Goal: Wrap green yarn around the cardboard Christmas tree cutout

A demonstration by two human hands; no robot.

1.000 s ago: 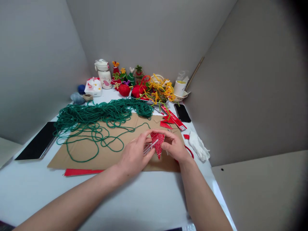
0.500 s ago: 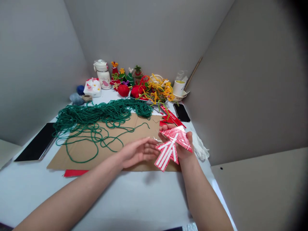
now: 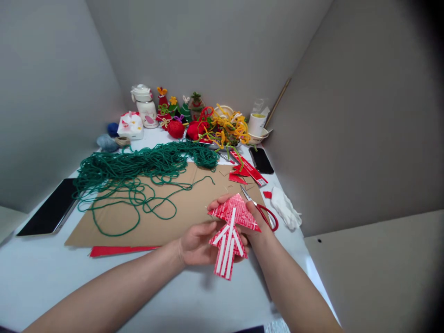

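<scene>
A red-and-white patterned tree-shaped cutout (image 3: 239,215) is held up above the front of the cardboard sheet. White strips that look like tape run along its trunk and branch out on its lower part. My right hand (image 3: 255,219) grips it from behind, thumb along the right side. From the left, my left hand (image 3: 198,243) is closed at its lower part, fingers mostly hidden behind it. Just beyond my right hand lie red-handled scissors (image 3: 268,217), partly covered by that hand. Green yarn (image 3: 135,166) is spread in a loose tangle over the cardboard (image 3: 194,203).
Red offcuts (image 3: 239,176) and a red strip (image 3: 253,171) lie right of the yarn. A phone (image 3: 262,160), white glove-like cloth (image 3: 285,208) and black tablet (image 3: 48,208) flank the cardboard. Behind stand a white bottle (image 3: 146,108), tissue pack (image 3: 130,126), yarn trees and yellow yarn (image 3: 231,127).
The cutout has come left and nearer to me, turning more upright. My left hand has moved from beside it to its lower part. The scissors now show beyond my right hand.
</scene>
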